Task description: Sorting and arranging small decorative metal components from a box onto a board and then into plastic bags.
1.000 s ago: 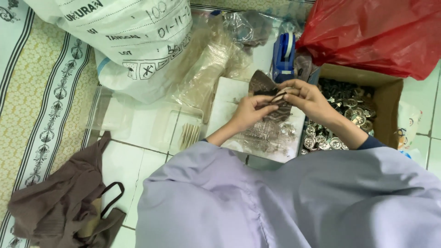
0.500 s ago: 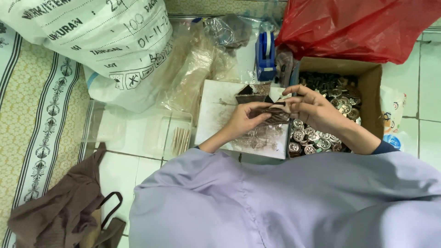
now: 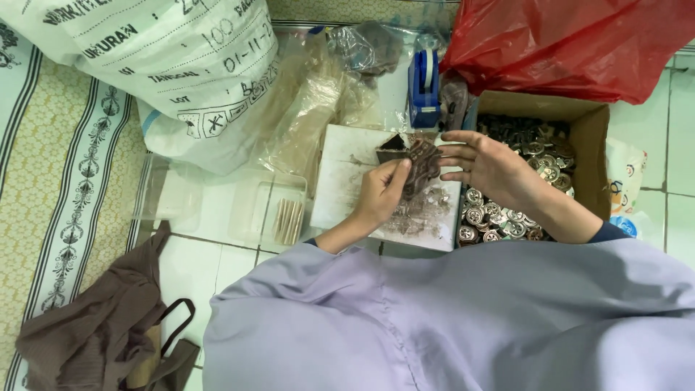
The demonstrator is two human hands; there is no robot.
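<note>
My left hand (image 3: 382, 194) grips a small dark brown patterned piece (image 3: 420, 165) over a white board (image 3: 342, 181) dusted with dark crumbs. My right hand (image 3: 491, 166) hovers just right of the piece with fingers spread, its fingertips close to or touching the piece. Below and behind the right hand sits a cardboard box (image 3: 595, 145) filled with several round metallic pieces (image 3: 492, 217). Lilac sleeves cover both arms.
A big white printed sack (image 3: 159, 65) lies at top left, clear plastic bags (image 3: 318, 94) beside it. A blue tape dispenser (image 3: 424, 88) stands behind the board, a red plastic bag (image 3: 572, 43) at top right. A brown cloth bag (image 3: 101, 326) lies bottom left, small sticks (image 3: 288, 220) on the tile.
My right hand has let go of the brown piece and spread its fingers; the left hand keeps hold. The view has shifted so the scene sits further left.
</note>
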